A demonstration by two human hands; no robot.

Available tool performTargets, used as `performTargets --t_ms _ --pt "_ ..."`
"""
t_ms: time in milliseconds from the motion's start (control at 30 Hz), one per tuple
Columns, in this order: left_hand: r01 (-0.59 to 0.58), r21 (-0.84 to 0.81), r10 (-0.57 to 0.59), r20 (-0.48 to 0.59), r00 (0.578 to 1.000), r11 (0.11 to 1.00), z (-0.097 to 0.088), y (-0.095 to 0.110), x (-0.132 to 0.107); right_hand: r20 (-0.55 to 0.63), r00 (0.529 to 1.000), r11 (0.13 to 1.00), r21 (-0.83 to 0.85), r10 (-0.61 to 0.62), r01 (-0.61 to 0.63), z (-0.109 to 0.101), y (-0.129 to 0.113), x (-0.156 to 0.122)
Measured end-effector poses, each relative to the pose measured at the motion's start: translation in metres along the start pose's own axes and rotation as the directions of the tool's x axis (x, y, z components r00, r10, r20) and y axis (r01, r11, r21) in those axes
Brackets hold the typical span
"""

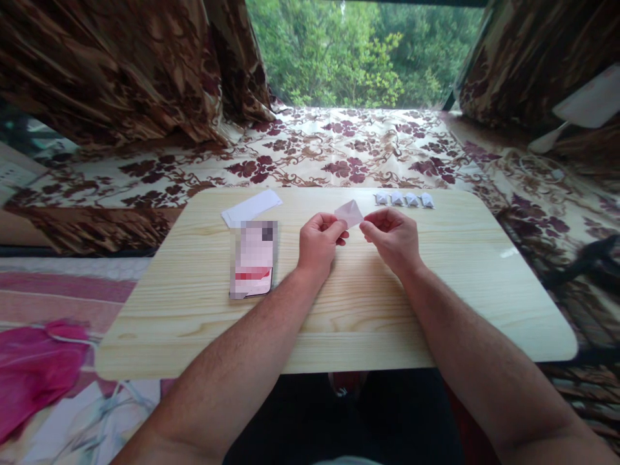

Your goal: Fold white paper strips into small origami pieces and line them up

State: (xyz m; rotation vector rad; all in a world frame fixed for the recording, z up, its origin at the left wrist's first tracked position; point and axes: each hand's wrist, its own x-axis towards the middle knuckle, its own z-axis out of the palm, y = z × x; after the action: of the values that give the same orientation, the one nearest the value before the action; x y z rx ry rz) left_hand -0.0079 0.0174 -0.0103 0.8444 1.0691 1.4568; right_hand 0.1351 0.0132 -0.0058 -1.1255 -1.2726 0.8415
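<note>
Folded papers point(397, 199), four, in a row on the worktop point(484, 290) — seemingly done. Creased sheet point(349, 212), one, above the worktop, apparently mid-fold: left hand point(318, 241) pinching it, right hand point(396, 239) fingers closed on its corner. White strips point(250, 208), flat — presumably remaining.

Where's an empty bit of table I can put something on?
The biggest bare patch runs from the right arm to the table's right edge. Another lies between the phone and the left edge. A smaller one sits between both arms. It's crowded farther back: strips behind the phone, left hand holding paper, right hand beside it, folded pieces beyond.
</note>
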Motion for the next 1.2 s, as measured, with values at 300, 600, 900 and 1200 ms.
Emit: performTargets --t_ms 300,600,900,1200 --pt "-0.024 0.091 0.010 0.152 0.988 0.996 0.001 -0.001 -0.005 0.005 0.999 0.999 0.008 -0.046 0.046 0.003 0.003 -0.002" --pt "0.032 0.162 -0.063 0.189 0.980 0.986 0.000 -0.002 -0.007 0.047 0.959 0.930 -0.233 -0.280 0.283 0.000 0.006 -0.006" --pt "0.141 0.052 -0.147 0.154 0.977 0.989 0.000 0.003 -0.006 0.193 0.876 0.841 -0.250 -0.442 0.480 -0.005 0.001 -0.006" --pt "0.193 -0.037 -0.182 0.200 0.963 0.981 0.000 0.007 -0.007 0.231 0.851 0.817 -0.246 -0.472 0.521 -0.007 0.000 -0.004"
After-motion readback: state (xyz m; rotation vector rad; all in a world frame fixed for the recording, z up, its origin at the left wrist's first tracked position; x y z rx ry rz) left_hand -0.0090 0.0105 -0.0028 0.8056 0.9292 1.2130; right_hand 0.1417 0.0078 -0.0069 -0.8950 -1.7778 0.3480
